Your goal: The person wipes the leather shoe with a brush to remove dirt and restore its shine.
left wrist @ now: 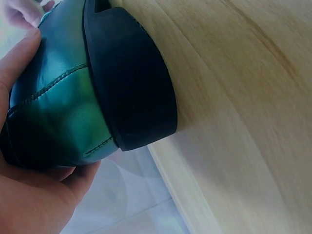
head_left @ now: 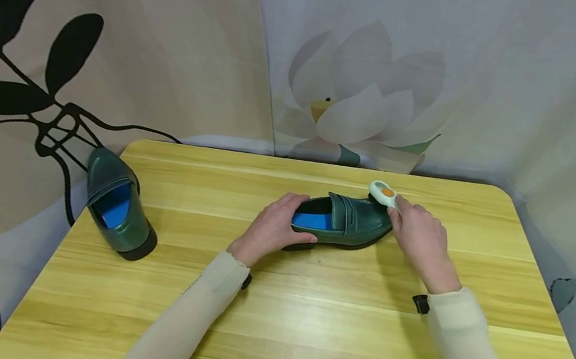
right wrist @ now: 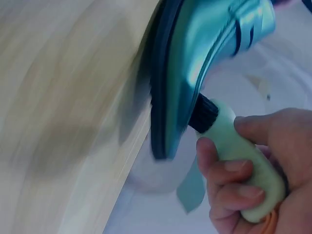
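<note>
A dark green loafer (head_left: 365,223) with a blue insole lies on the table, its toe pointing right. My left hand (head_left: 272,227) grips it round the heel, thumb along the near side; in the left wrist view its black heel block (left wrist: 139,83) faces the camera. My right hand (head_left: 421,240) holds a pale green shoe brush (right wrist: 243,161) by its handle. The brush's black bristles (right wrist: 204,114) meet the upper near the toe. In the head view an orange spot shows on the brush's pale back.
The matching green loafer (head_left: 121,210) stands at the left edge of the wooden table (head_left: 297,342), heel toward me. Behind the table hangs a pale cloth (head_left: 171,63) printed with dark leaves and a white flower.
</note>
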Motion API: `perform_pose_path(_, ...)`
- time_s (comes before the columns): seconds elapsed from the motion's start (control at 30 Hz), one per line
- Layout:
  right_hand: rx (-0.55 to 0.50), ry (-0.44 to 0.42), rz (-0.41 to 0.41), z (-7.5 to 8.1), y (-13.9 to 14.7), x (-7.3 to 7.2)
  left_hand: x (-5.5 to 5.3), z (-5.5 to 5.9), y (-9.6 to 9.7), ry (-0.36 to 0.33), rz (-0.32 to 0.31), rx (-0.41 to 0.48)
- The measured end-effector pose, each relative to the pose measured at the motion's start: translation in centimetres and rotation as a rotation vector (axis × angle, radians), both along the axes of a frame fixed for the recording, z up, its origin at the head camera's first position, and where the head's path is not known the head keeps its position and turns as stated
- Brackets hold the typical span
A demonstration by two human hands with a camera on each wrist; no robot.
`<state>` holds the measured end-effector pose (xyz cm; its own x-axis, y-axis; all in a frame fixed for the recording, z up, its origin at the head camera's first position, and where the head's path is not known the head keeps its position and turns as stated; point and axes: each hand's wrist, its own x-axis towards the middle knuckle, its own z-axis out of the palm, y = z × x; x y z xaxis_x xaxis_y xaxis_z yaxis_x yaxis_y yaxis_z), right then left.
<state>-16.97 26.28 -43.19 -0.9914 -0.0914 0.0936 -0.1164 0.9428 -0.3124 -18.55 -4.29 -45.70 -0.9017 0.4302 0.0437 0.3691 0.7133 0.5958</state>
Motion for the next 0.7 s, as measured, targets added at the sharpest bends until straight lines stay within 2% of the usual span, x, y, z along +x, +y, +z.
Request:
perform_pose_path(0.2, -0.003, 0.032, -0.073, 0.2, 2.2, 0.4, -0.1, -0.2, 0.0, 0.014, 0.004, -0.003)
perform_pose_path(0.27, 0.000, 0.052, -0.056, 0.1, 2.0, 0.6, -0.1, -0.2, 0.0, 0.012, 0.005, -0.003)
perform_pose_path(0.5, 0.011, 0.135, 0.082, -1.1, -0.7, 1.6, 0.0, -0.2, -0.1, 0.003, 0.006, 0.005)
perform_pose_path(0.6, 0.001, 0.167, 0.073, -1.6, -1.0, 1.9, 0.0, -0.1, 0.0, 0.006, 0.004, 0.006)
perform_pose_path(0.7, -0.013, 0.175, 0.028, -1.9, -0.2, 2.1, -0.1, -0.1, 0.0, 0.011, 0.003, 0.002)
